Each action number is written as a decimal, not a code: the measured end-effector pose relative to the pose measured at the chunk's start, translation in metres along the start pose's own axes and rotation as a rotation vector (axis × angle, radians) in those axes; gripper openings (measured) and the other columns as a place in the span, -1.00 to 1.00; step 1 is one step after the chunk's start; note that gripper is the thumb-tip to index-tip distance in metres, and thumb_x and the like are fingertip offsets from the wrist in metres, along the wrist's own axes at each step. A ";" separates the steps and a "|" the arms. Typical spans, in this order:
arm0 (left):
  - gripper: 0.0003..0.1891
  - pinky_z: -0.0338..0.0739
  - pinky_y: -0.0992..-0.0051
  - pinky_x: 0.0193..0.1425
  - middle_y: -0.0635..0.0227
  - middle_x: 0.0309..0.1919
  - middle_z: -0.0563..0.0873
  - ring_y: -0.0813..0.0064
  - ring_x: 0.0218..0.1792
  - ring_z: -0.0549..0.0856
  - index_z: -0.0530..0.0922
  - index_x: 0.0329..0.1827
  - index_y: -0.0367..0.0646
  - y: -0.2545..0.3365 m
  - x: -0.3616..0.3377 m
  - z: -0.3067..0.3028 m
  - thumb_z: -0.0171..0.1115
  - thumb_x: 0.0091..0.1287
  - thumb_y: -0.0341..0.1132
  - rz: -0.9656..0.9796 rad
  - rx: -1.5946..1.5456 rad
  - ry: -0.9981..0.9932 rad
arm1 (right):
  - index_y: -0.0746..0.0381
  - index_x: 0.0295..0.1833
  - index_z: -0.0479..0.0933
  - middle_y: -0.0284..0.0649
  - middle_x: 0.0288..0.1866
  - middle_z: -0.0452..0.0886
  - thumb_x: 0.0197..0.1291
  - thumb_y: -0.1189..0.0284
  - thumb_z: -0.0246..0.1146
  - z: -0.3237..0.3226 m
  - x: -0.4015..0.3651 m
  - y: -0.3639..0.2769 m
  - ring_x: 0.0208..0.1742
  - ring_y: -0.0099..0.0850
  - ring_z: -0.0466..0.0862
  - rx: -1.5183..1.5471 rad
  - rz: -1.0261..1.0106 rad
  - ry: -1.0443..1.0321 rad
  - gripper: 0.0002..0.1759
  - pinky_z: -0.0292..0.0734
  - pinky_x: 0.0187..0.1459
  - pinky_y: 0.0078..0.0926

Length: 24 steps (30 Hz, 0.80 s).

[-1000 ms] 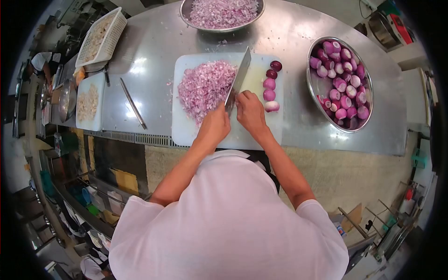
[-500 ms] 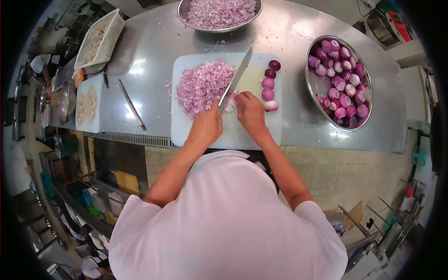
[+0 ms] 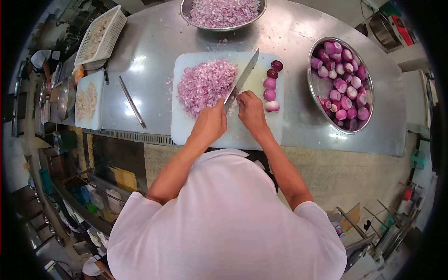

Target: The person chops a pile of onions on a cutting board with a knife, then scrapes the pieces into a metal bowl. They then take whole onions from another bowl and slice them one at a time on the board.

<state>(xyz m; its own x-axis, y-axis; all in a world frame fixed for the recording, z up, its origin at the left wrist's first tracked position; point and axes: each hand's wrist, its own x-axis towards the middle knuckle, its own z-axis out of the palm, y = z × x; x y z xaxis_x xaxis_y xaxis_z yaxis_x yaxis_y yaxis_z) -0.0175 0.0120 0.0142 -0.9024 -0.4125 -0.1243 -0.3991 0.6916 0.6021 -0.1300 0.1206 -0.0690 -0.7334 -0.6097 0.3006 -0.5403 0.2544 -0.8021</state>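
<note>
As left fingers (image 3: 218,105) grip a knife (image 3: 245,73), right fingers (image 3: 245,97) curl nearby, hold unclear, chopped onion (image 3: 205,85) alongside

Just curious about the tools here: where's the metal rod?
In the head view, the metal rod lies on the left of the table, between the large board and the small board.

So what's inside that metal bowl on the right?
The metal bowl holds purple onions, many with pale ends; some bare metal shows at left. Whatever lies beneath the piled onions is hidden.
</note>
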 end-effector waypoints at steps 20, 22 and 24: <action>-0.66 0.53 -0.09 -0.29 -0.26 -0.50 0.64 -0.25 -0.40 0.68 0.47 0.10 -0.50 -0.009 0.005 0.014 0.11 0.28 -0.53 0.029 0.020 -0.026 | 0.35 -0.29 0.57 -0.04 -0.26 0.59 0.05 0.73 0.20 0.001 -0.004 0.001 -0.21 0.02 0.61 0.048 -0.043 0.035 -0.88 0.55 -0.19 -0.12; -0.66 0.53 -0.09 -0.29 -0.26 -0.50 0.64 -0.25 -0.40 0.68 0.47 0.10 -0.50 -0.008 0.008 0.005 0.11 0.28 -0.53 0.054 0.021 -0.002 | 0.33 -0.28 0.58 -0.07 -0.24 0.61 0.04 0.72 0.21 -0.004 -0.002 0.004 -0.18 -0.02 0.62 -0.038 -0.087 0.023 -0.87 0.56 -0.17 -0.14; -0.72 0.51 -0.11 -0.30 -0.27 -0.51 0.63 -0.26 -0.40 0.67 0.47 0.04 -0.49 -0.004 -0.003 -0.005 0.09 0.29 -0.53 0.028 0.021 0.009 | 0.31 -0.27 0.60 -0.10 -0.23 0.63 0.03 0.70 0.22 -0.004 0.000 0.005 -0.15 -0.06 0.62 -0.111 -0.127 0.013 -0.86 0.58 -0.15 -0.16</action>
<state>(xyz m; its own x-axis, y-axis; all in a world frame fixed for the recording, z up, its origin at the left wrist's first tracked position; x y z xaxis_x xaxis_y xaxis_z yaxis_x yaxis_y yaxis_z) -0.0120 0.0076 0.0158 -0.9117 -0.3982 -0.1007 -0.3773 0.7149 0.5888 -0.1341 0.1253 -0.0708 -0.6612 -0.6329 0.4028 -0.6707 0.2582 -0.6954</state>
